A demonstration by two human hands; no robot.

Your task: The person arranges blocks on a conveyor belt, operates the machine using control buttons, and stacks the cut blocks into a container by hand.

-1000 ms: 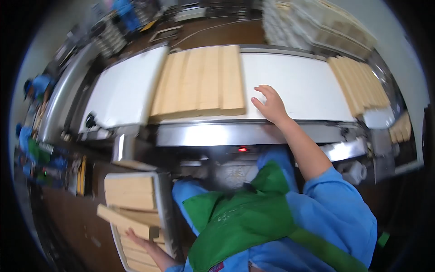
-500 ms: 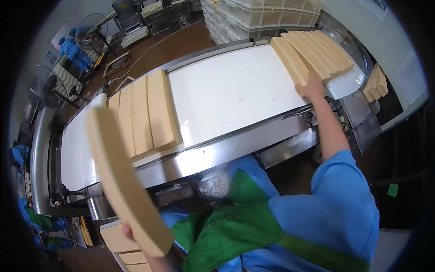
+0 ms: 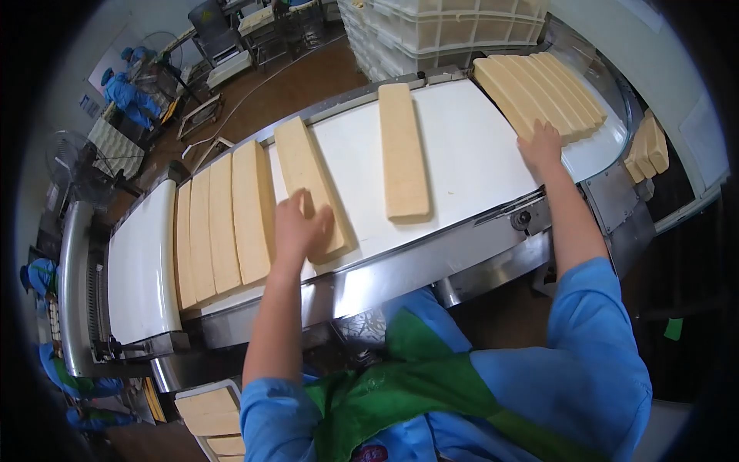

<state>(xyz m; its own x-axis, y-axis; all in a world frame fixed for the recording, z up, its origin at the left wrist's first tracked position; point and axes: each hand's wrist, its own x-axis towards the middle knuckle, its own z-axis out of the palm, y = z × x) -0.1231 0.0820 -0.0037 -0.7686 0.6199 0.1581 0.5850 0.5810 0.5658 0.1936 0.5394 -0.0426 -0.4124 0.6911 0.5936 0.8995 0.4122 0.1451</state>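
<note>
My left hand is over the lower part of a pale slab on the white belt, its fingers apart. Left of it, several slabs lie side by side. A single slab lies by itself on the belt between my two hands. My right hand rests at the near end of a row of slabs at the belt's right end, fingers spread against the leftmost one.
A crate with more slabs stands below the belt at the lower left. White crates are stacked behind the belt. Other people in blue are at the far left. More slabs lie at the far right.
The slab my left hand held up now lies on the belt, and that hand is over it. A lone slab now lies mid-belt. My right hand has stayed by the right row.
</note>
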